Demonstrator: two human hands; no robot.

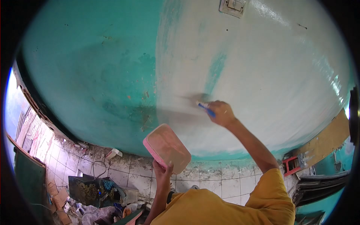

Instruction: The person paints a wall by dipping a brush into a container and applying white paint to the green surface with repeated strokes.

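My right hand (224, 113) is closed around a paintbrush (206, 109) with a blue handle, and the bristle end is right at the wall. White paint (262, 75) covers the right part of the wall, with a streak of green showing through above the brush. To the left the wall is bare green (90, 71), stained and chipped low down. Lower in the view, my left hand (163, 171) grips a pink rectangular tub (149, 150) from beneath, tilted and with a pale coating inside.
A light switch (233, 6) sits high on the wall. Dirty white tiles (140, 182) run along its foot. At lower left are a dark glass-sided box (84, 193) and a heap of clutter (97, 215). A red stool-like object (290, 166) stands at right.
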